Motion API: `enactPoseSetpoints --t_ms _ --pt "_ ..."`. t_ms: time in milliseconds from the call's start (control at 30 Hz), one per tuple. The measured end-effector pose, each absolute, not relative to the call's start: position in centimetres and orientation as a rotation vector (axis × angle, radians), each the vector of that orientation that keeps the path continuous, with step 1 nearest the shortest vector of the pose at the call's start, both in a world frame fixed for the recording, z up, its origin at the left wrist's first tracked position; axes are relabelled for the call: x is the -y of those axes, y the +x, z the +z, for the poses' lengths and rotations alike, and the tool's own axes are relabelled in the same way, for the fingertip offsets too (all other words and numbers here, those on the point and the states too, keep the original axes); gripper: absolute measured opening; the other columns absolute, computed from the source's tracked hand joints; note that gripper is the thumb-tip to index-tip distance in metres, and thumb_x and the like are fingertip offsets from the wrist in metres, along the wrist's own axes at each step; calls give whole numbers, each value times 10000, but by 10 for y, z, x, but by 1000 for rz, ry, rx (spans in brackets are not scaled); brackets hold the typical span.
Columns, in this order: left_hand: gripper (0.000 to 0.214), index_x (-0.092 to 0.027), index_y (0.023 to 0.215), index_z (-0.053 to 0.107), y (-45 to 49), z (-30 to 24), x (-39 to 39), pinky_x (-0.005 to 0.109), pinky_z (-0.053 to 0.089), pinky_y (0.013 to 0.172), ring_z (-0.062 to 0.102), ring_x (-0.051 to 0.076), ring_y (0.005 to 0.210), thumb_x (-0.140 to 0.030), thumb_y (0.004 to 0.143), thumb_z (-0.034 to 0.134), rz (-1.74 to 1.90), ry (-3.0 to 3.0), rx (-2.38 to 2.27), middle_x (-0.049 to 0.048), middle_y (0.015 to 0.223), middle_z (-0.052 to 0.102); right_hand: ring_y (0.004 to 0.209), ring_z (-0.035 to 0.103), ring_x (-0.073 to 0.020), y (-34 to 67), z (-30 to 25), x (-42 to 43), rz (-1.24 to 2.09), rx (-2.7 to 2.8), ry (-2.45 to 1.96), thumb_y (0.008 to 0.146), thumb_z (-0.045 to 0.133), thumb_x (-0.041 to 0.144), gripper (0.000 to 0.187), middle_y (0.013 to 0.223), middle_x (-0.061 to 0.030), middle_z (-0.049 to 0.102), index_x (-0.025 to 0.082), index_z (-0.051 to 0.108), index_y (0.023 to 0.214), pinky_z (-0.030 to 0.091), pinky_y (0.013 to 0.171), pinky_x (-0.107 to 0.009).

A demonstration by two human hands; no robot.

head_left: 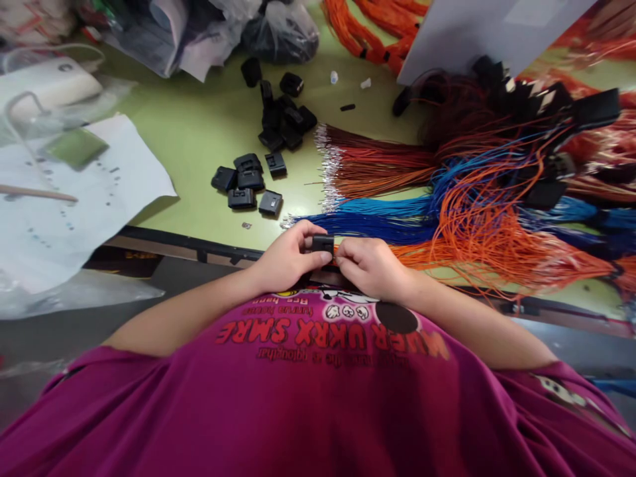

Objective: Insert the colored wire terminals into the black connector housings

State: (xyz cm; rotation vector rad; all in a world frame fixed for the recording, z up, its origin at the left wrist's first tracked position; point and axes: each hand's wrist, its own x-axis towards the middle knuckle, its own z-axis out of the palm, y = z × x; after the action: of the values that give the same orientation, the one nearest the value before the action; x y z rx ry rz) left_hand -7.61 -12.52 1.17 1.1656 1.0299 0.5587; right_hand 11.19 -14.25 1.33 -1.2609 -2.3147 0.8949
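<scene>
Between the thumb and fingers of my left hand (295, 255) is a black connector housing (324, 243), held near the table's front edge. My right hand (370, 265) is pinched close against the housing's right side; what its fingertips grip is too small to make out, though orange wires (422, 255) run just behind that hand. Beyond my hands lie blue wires (377, 226) and brown wires (382, 162), their metal-tipped ends (328, 169) pointing left. A few more black housings (250, 179) rest on the table to the left, with a larger heap (285, 122) behind them.
White paper (94, 212) with a green packet (77, 147) and a stick covers the left side. Plastic bags (281, 33) stand at the back. A grey panel (477, 40) rises at the back right, near wired black connectors (541, 99). Small white pieces (334, 78) lie behind the wires.
</scene>
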Motion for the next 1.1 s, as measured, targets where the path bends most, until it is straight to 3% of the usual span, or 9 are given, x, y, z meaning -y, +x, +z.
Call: enactPoseSetpoints --t_ms 133,233,300,400,600,867,1033,1100 --pt "315 -158 993 470 -84 8 125 223 454 543 562 85 577 -198 744 660 579 1128 -970 -40 692 576 662 549 -93 133 24 126 964 2359 -1239 892 443 242 237 754 -9 659 157 647 809 368 643 -207" --pt "348 -165 1017 472 -89 4 125 234 478 578 583 88 605 -203 741 681 602 1115 -928 -32 734 594 833 595 -164 149 26 110 539 2554 -1450 891 452 256 250 925 -69 684 157 676 940 383 717 -258" --pt "362 -168 1020 475 -90 3 126 241 491 612 588 84 625 -203 735 694 604 1096 -913 -32 760 595 865 585 -203 153 23 104 250 2719 -1581 876 460 234 238 930 -99 669 149 678 921 368 702 -285" --pt "365 -170 1027 473 -90 2 126 236 488 617 589 82 637 -204 739 694 590 1071 -904 -28 779 600 828 571 -205 153 17 101 94 2831 -1580 886 431 223 252 870 -99 648 148 671 866 347 662 -291" --pt "347 -168 1019 469 -90 6 124 234 471 579 588 95 618 -223 753 684 541 1069 -883 -18 757 607 771 571 -161 161 13 104 257 2558 -1571 829 496 248 211 804 -30 659 199 701 820 340 642 -263" --pt "336 -166 1010 469 -89 10 124 223 449 568 573 92 614 -219 751 676 512 1090 -895 -17 746 599 688 566 -148 160 18 104 339 2350 -1551 729 515 178 170 721 -29 656 172 685 730 359 625 -258" --pt "319 -172 1009 460 -90 9 124 211 432 547 562 88 597 -225 770 665 499 1095 -880 -25 718 595 659 569 -139 172 26 97 493 2411 -1581 788 496 213 229 749 -12 685 190 706 874 370 625 -254" --pt "312 -175 1020 456 -91 8 124 213 432 553 563 90 604 -217 781 651 497 1087 -875 -24 718 595 666 574 -147 182 34 96 462 2453 -1634 778 496 199 223 751 -18 687 193 709 845 372 627 -262"
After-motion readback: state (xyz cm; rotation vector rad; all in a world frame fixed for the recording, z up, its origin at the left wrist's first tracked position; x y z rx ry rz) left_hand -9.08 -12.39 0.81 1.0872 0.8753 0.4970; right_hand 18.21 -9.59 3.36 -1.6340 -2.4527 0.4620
